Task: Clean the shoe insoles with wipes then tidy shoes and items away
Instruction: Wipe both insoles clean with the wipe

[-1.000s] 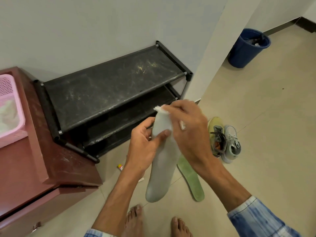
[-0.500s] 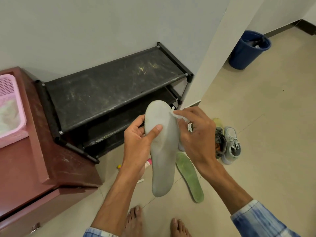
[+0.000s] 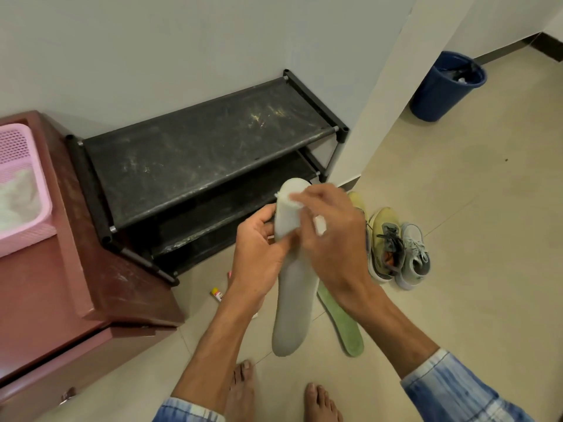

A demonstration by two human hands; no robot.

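Pressing crumpled white wipe, smooth grey insole

A plain pale wall is running behind a black two-tier shoe rack, whose top shelf is looking scuffed (pale streaks all over it). A reddish-brown cabinet is standing just beside the rack's left end, carrying a pink basket. Beige floor tiles are stretching away to the right, where a blue bin is sitting past a jutting wall corner, near a dark skirting.

Grey insole, green insole, blue bin, blk rack.
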